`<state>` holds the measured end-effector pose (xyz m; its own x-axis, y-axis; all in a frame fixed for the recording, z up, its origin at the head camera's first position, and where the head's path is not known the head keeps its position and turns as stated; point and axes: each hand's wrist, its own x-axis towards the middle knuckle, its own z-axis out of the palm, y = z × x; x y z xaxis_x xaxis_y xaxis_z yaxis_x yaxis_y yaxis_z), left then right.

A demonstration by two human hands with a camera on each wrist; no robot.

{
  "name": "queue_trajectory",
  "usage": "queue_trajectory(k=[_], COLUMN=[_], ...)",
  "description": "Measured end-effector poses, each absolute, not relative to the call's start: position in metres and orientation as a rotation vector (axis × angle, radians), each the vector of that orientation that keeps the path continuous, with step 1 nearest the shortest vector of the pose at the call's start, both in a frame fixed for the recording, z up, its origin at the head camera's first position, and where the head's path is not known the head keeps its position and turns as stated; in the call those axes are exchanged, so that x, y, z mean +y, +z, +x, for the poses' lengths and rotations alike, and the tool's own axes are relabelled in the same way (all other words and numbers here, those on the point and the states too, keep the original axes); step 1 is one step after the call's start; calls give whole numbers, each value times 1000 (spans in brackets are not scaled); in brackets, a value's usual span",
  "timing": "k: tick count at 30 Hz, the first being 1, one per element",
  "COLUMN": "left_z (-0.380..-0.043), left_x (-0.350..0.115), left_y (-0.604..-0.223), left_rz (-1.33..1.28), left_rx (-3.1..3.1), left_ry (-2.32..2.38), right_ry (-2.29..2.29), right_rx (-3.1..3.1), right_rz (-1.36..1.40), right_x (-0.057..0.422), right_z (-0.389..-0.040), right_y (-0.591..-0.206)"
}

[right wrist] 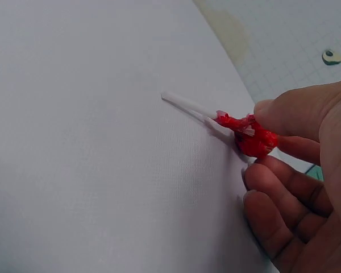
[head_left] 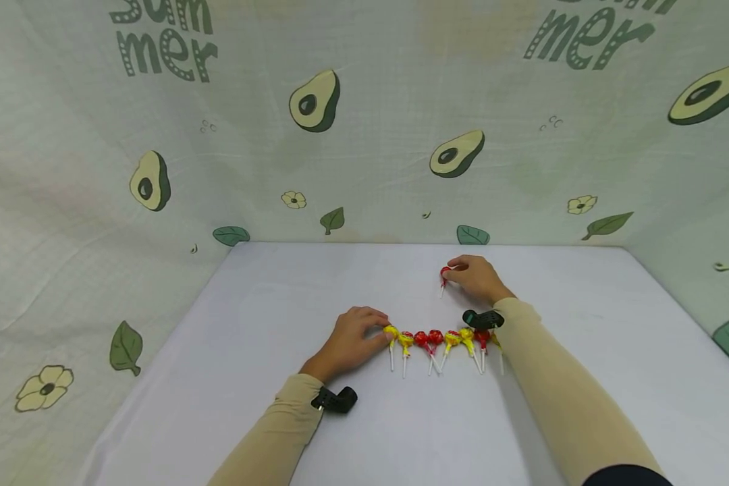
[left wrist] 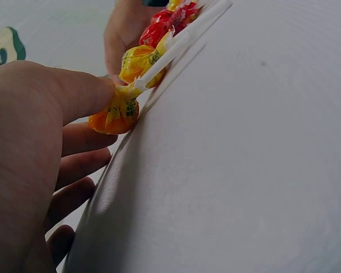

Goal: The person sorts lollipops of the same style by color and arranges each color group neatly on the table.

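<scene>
My left hand [head_left: 351, 343] is at the left end of a row of lollipops, its thumb and a finger pinching the head of a yellow lollipop [left wrist: 115, 118]. That lollipop's white stick points toward the near side of the table. Further back and to the right, my right hand [head_left: 478, 279] pinches a red lollipop [right wrist: 256, 141] by its wrapped head, with the white stick [right wrist: 187, 105] close over the table. Beside the left hand's lollipop lie another yellow one [head_left: 406, 339] and two red ones [head_left: 421, 339] whose sticks cross.
More yellow lollipops [head_left: 452, 339] and a red one [head_left: 482, 337] continue the row to the right, partly hidden by the right wrist. The white table [head_left: 316, 283] ends at a cloth backdrop [head_left: 376, 148] printed with avocados and leaves. Both wrists carry small black cameras [head_left: 335, 399].
</scene>
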<state>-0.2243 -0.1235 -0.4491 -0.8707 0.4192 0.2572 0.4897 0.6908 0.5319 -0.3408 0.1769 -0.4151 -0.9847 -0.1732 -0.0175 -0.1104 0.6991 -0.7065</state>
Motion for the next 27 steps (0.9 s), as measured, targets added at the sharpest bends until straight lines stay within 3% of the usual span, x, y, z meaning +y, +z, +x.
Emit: queue_trajectory(k=[27], left_z=[-224], left_x=[-123], left_y=[-448], left_rz=[-723], left_rx=[-2801], left_ry=[-926], right_ry=[-1148], right_rx=[2832], right_rz=[-206], right_x=[177], right_z=[-346], right_y=[-421])
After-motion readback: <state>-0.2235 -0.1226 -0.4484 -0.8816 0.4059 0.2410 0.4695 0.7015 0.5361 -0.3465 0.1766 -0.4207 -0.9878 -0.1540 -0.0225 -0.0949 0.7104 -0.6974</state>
